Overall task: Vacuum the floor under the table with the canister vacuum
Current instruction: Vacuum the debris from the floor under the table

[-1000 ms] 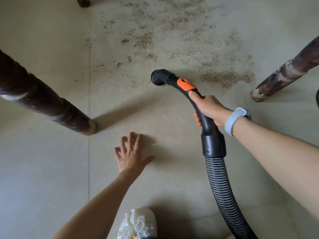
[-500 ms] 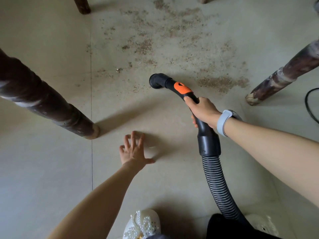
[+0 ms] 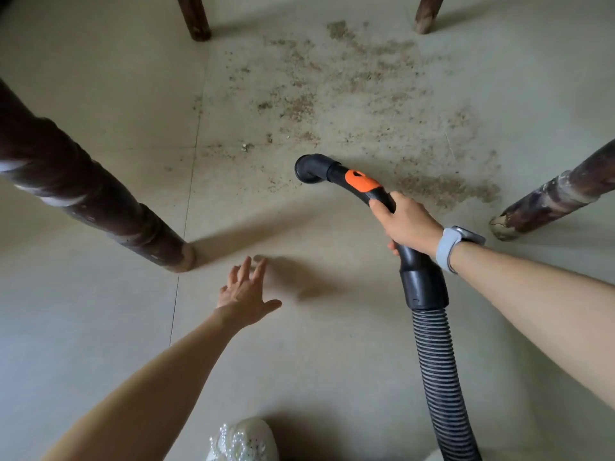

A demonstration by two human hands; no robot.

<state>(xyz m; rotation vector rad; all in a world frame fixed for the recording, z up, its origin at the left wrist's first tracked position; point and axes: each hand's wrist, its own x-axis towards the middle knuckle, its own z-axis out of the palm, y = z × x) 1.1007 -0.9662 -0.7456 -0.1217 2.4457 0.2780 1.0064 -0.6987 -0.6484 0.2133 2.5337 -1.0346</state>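
My right hand point(image 3: 411, 224) grips the black curved vacuum handle point(image 3: 352, 181), which has an orange slider on top. Its open nozzle end point(image 3: 307, 169) sits low over the pale tile floor at the near edge of a wide patch of brown dirt point(image 3: 359, 81). A thicker strip of that dirt point(image 3: 446, 191) lies just right of the handle. The ribbed black hose point(image 3: 439, 371) runs from the handle down to the bottom edge. My left hand point(image 3: 246, 291) is held out over the floor with fingers spread, holding nothing.
Dark wooden table legs stand around the dirt: a thick one at left point(image 3: 100, 201), one at right point(image 3: 545, 201), and two thin ones at the back point(image 3: 194, 18) point(image 3: 426, 13). A white beaded shoe point(image 3: 243, 440) shows at the bottom.
The view has pulled back, bringing two rear legs into sight. My left hand has lifted slightly, its fingers now pointing more toward the right. The nozzle stays at the dirt's near edge.
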